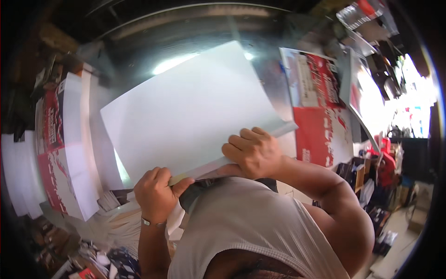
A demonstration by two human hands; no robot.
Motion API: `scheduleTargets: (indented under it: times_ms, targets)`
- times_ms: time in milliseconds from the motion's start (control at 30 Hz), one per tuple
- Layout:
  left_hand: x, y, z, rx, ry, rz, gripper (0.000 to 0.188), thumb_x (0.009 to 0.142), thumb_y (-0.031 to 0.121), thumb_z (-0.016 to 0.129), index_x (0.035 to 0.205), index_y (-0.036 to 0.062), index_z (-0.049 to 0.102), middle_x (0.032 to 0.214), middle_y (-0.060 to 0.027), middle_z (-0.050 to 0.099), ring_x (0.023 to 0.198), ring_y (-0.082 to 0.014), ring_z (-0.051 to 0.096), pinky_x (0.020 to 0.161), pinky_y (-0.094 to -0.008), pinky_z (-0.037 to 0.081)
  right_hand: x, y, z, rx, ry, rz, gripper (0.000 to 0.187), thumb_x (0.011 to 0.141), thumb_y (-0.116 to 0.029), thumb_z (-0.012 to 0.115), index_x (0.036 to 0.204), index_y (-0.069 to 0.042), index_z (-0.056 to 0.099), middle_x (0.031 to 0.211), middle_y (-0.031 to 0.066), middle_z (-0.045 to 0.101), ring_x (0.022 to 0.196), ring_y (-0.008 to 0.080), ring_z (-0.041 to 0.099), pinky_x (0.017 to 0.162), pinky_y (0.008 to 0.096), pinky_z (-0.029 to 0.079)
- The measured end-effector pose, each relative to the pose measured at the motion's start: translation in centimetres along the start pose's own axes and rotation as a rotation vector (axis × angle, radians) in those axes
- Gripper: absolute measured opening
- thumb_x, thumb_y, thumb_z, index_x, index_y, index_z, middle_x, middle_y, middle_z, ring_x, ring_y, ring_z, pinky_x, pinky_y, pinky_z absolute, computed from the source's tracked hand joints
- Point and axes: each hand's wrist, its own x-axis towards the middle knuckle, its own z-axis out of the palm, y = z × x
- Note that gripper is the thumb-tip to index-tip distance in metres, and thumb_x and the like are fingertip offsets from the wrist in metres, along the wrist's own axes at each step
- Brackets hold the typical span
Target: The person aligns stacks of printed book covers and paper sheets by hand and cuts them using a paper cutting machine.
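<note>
A large white sheet of paper (186, 107) lies tilted across the shiny work surface in front of me; whether it is one sheet or a thin stack I cannot tell. Its near edge curls up in a narrow strip close to my body. My left hand (157, 193) is closed on the near left part of that edge, thumb stretched along it. Farther right, my right hand (254, 152) grips the same edge with its fingers curled over the top. The sheet's right near corner sticks out past the right hand.
Beneath the sheet is a dark, glossy metal surface (134, 60) with bright reflections. A stack of red-and-white printed sheets (53, 139) stands at the left. More red-and-white printed sheets (320, 121) lie at the right, beside a leaning panel (364, 97). Clutter covers the floor areas.
</note>
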Motion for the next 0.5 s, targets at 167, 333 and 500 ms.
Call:
scheduleTargets:
  times_ms: [167,333,500]
  targets:
    - [-0.6,-0.3,0.9,0.187,0.194,0.085,0.071,0.087,0.075,0.055,0.063,0.0101,0.041,0.060,-0.0055,0.043,0.053,-0.0266,0.051,0.046,-0.0389,0.040,-2.7,0.8,0.6,0.094,0.456,-0.035,0.047,0.080,-0.050,0.074,0.106,-0.011,0.068,0.104,0.0060,0.065,0.099,0.0246,0.060,0.094,0.0392,0.042]
    - [-0.4,-1.8,0.4,0.214,0.265,0.113,0.070,0.089,0.075,0.052,0.065,0.0094,0.043,0.064,-0.0076,0.046,0.059,-0.0308,0.053,0.048,-0.0420,0.041,-7.6,5.1,0.7,0.155,1.096,0.284,0.075,0.078,-0.064,0.073,0.121,-0.003,0.065,0.127,0.0184,0.059,0.118,0.0338,0.054,0.101,0.0476,0.039]
    - [-0.5,-1.5,-0.1,0.277,0.169,0.163,0.070,0.087,0.075,0.053,0.066,0.0087,0.046,0.069,-0.0114,0.052,0.065,-0.0361,0.057,0.052,-0.0478,0.044,-8.2,2.3,-1.3,0.017,0.761,0.093,0.087,0.072,-0.060,0.080,0.140,-0.012,0.055,0.141,0.0168,0.052,0.130,0.0356,0.048,0.108,0.0561,0.034]
